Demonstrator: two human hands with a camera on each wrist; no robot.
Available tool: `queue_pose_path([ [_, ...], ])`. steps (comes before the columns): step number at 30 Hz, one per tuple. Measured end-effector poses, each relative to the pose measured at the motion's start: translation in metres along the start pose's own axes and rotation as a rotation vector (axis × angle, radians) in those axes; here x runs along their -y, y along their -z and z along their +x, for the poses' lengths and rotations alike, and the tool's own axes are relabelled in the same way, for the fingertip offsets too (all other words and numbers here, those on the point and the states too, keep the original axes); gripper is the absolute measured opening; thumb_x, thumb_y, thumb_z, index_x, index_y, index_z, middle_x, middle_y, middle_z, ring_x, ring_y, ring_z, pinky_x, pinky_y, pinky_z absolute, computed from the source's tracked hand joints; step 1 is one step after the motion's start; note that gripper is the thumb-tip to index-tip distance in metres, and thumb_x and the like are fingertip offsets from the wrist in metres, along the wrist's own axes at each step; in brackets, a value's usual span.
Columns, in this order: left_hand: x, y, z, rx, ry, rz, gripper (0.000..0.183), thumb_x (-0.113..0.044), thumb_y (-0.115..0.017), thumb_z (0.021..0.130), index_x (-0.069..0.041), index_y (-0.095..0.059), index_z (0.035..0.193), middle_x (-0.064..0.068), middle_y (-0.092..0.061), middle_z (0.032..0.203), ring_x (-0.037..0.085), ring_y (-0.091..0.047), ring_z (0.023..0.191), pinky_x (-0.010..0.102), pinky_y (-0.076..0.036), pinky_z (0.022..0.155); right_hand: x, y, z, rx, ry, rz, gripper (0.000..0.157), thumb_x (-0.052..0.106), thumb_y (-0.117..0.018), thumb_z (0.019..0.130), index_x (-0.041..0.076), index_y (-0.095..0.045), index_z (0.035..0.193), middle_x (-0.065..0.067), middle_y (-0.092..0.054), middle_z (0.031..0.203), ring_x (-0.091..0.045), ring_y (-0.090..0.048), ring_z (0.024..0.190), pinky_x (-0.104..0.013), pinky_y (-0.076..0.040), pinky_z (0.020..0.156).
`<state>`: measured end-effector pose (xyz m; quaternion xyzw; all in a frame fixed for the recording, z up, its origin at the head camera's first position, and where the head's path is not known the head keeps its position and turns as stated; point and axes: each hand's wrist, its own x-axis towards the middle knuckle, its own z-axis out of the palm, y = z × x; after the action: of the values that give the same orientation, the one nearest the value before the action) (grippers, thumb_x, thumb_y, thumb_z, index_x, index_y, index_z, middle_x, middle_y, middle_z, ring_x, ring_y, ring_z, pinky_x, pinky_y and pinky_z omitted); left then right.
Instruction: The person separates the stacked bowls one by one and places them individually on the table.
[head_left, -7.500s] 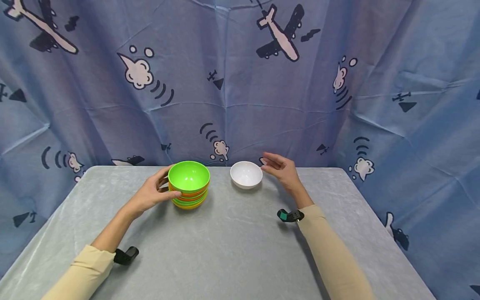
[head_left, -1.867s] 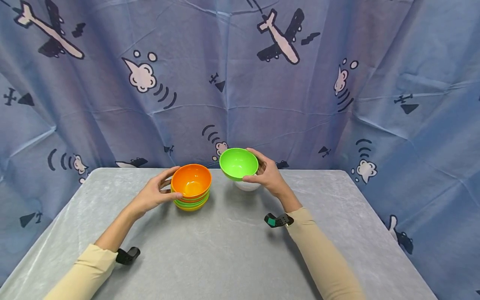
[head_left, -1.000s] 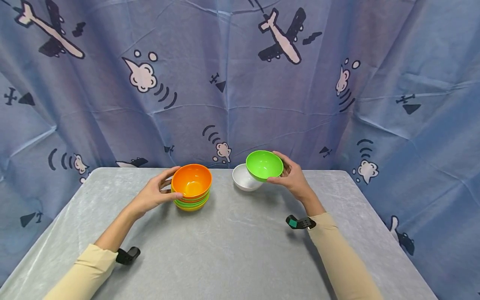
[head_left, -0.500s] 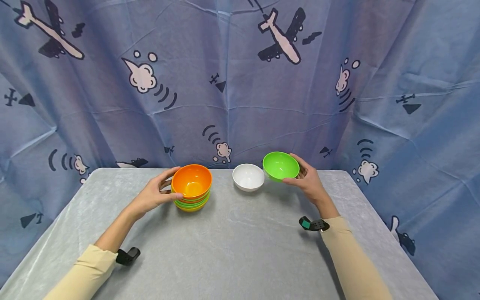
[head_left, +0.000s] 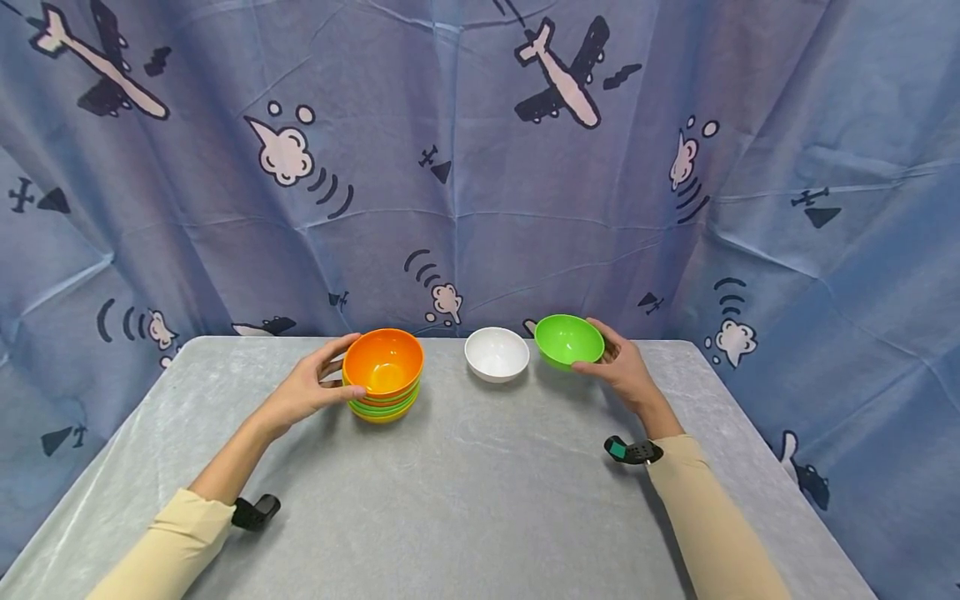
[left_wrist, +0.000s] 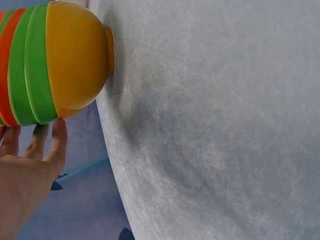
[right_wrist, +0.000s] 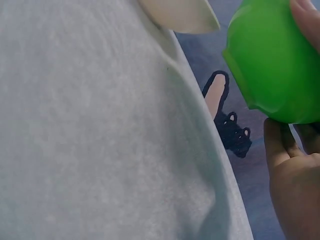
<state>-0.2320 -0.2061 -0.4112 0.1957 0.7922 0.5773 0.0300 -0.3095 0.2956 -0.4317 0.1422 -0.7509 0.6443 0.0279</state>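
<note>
My left hand (head_left: 307,386) steadies a stack of nested bowls, thumb at the near side and fingers at the far side. An orange bowl (head_left: 383,362) tops the stack; green and orange rims show below it, and a yellow-orange bowl (left_wrist: 77,57) is at the bottom. My right hand (head_left: 626,371) grips a bright green bowl (head_left: 567,340) by its right side, thumb in front and fingers behind. In the right wrist view a gap shows between the green bowl's foot (right_wrist: 239,80) and the table. Just left of it, a white bowl (head_left: 497,354) stands upright on the table.
The grey cloth-covered table (head_left: 465,500) ends at a back edge close behind the bowls. Past that edge hangs a blue curtain (head_left: 360,167) printed with planes. Black straps with small devices (head_left: 255,512) sit at both wrists.
My right hand has lifted the green bowl off the stack, carried it rightward past the white bowl and lowered it slightly. The orange bowl beneath is now uncovered. My left hand stays at the stack.
</note>
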Motion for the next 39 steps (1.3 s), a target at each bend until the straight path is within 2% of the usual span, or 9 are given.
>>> queue_pose_path([
  [5,0.001,0.000,0.000,0.005,0.001,-0.005,0.077,-0.016,-0.074,0.082,-0.017,-0.031,0.146,0.001,-0.030,0.147,0.031,-0.031,0.131,0.051,-0.034,0.100,-0.006,0.000,0.002,0.005,-0.050,-0.019,0.090,0.007,-0.081,0.072,0.010,-0.031,0.146,-0.009,-0.031,0.146,-0.022,-0.032,0.131,-0.023,-0.037,0.098],
  [13,0.001,0.001,-0.001,0.001,0.009,-0.008,0.077,-0.019,-0.075,0.082,-0.020,-0.032,0.146,0.000,-0.029,0.147,0.031,-0.030,0.132,0.052,-0.033,0.100,-0.019,0.001,0.007,0.003,-0.106,-0.084,0.093,0.014,-0.083,0.072,0.007,-0.029,0.147,-0.012,-0.028,0.147,-0.026,-0.031,0.131,-0.027,-0.037,0.099],
  [19,0.001,0.001,-0.001,0.006,0.007,-0.018,0.078,-0.019,-0.075,0.082,-0.019,-0.032,0.146,0.000,-0.029,0.147,0.031,-0.029,0.132,0.053,-0.031,0.101,-0.016,-0.001,0.004,0.040,-0.141,-0.049,0.095,0.009,-0.081,0.073,0.003,-0.023,0.148,-0.016,-0.023,0.148,-0.030,-0.027,0.133,-0.036,-0.033,0.102],
  [23,0.001,0.002,0.000,0.010,0.001,-0.032,0.078,-0.018,-0.075,0.081,-0.017,-0.031,0.146,0.000,-0.030,0.147,0.031,-0.028,0.132,0.052,-0.031,0.101,-0.006,-0.005,0.000,0.059,-0.152,-0.046,0.094,0.007,-0.080,0.074,0.000,-0.021,0.147,-0.018,-0.021,0.148,-0.033,-0.026,0.133,-0.042,-0.031,0.103],
  [31,0.001,0.002,0.000,0.009,-0.006,-0.017,0.078,-0.020,-0.075,0.081,-0.018,-0.032,0.146,0.000,-0.030,0.146,0.031,-0.029,0.132,0.051,-0.033,0.100,-0.028,0.000,0.008,0.064,-0.135,-0.081,0.095,0.013,-0.080,0.075,0.005,-0.020,0.148,-0.015,-0.022,0.148,-0.029,-0.027,0.133,-0.037,-0.032,0.103],
  [39,0.000,0.002,0.001,0.013,-0.001,-0.023,0.077,-0.019,-0.075,0.082,-0.018,-0.032,0.146,0.000,-0.030,0.147,0.032,-0.028,0.133,0.054,-0.031,0.101,-0.029,0.000,0.008,0.058,-0.148,-0.108,0.095,0.011,-0.080,0.074,0.006,-0.021,0.149,-0.012,-0.022,0.149,-0.027,-0.024,0.134,-0.041,-0.027,0.106],
])
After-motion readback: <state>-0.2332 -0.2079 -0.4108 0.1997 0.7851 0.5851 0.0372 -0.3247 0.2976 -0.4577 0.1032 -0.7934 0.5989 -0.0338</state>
